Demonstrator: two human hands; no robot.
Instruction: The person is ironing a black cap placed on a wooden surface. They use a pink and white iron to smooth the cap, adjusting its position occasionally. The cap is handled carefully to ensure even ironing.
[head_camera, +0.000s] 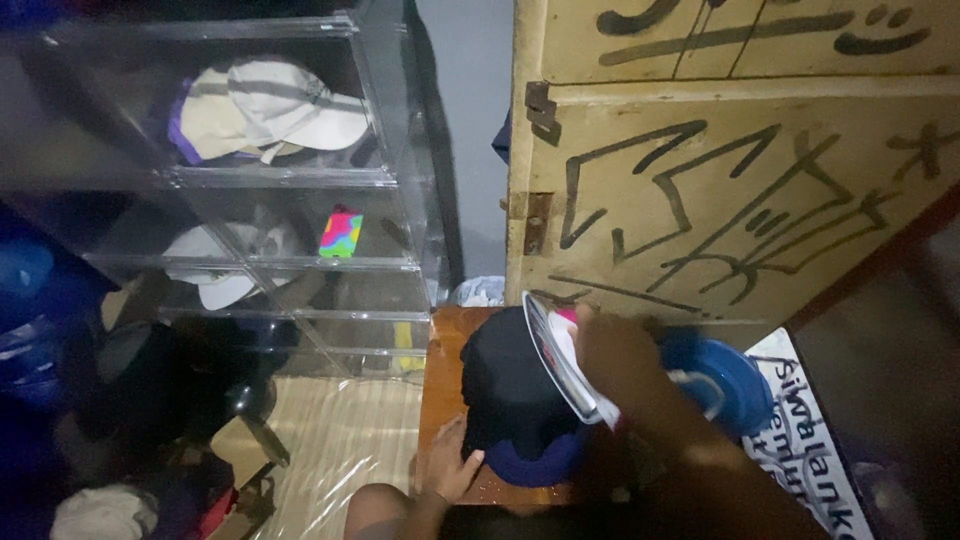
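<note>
We see a clear shelf unit (300, 180) with caps on the left and a painted wooden door (740, 170) behind. On the small brown table (440, 370) lies a dark cap (510, 390). Our right hand (615, 350) is closed around an iron (560, 365), tilted on its edge over the cap. Our left hand (450, 465) lies flat and spread at the cap's edge. We think the iron could slip and burn these near fingers.

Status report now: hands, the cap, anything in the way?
Left hand flat on dark cap, pinning it to small wooden table. Right hand grips iron, tilted on cap. Blue object beside iron, not blocking.
</note>
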